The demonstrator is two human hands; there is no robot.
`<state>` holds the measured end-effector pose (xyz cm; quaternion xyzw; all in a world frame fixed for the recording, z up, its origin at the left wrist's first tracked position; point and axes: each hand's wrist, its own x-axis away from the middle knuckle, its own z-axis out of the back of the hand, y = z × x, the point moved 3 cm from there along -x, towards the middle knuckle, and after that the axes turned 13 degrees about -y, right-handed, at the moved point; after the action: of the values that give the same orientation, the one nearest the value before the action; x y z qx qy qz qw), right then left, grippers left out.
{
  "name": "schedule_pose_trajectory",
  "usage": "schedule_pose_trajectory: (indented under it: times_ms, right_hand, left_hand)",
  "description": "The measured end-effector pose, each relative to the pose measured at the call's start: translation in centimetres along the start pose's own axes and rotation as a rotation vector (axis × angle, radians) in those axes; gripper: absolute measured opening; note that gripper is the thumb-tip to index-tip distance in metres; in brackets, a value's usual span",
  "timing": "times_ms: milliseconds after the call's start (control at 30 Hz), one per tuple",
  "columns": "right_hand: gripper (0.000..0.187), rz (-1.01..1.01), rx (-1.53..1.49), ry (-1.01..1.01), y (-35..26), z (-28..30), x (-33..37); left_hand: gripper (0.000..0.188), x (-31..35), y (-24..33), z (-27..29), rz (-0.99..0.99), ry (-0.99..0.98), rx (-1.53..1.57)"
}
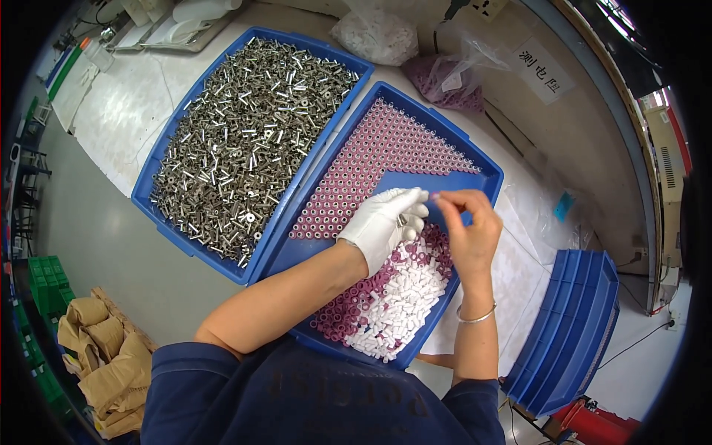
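Note:
My left hand [380,225], in a white glove, is curled closed above the right blue tray, and a bit of shiny metal, apparently a small metal tube [403,220], shows between its fingers. Close by its fingertips, my bare right hand [469,222] pinches a tiny purple piece [435,196], seemingly a ring. Below both hands lie loose purple rings [337,317] and short white tubes [400,304], heaped in the near part of the right blue tray [486,180]. Beyond them, purple-ringed metal pieces [386,137] stand upright in tight rows.
A second blue tray [141,189] full of loose metal tubes [245,133] sits to the left. Clear bags of white parts [374,37] and purple parts [445,83] rest at the back. Stacked blue trays [564,326] stand right; brown sacks [111,363] lie lower left.

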<state>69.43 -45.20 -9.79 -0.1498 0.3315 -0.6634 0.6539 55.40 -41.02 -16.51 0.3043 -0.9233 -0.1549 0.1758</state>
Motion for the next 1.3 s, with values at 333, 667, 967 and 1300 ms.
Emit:
schedule_pose_trajectory:
  times_ms: [333,667,967,1300]
  right_hand:
    - [0.008,-0.207,0.253,-0.061,7.5,0.0,-3.7]
    - [0.007,-0.112,0.397,-0.158,4.6,0.6,-1.8]
    - [0.008,-0.189,0.198,-0.438,0.9,0.5,3.3]
    - [0.009,-0.194,0.259,-0.383,0.4,0.0,4.9]
  left_hand:
    - [0.023,0.4,0.9,-2.1,-0.12,0.183,-0.002]
    - [0.021,0.4,1.3,-1.3,-0.053,0.07,-0.079]
    - [0.019,0.4,1.1,-1.4,-0.102,0.101,-0.039]
    - [0.016,0.4,1.0,-1.7,-0.094,0.103,-0.084]
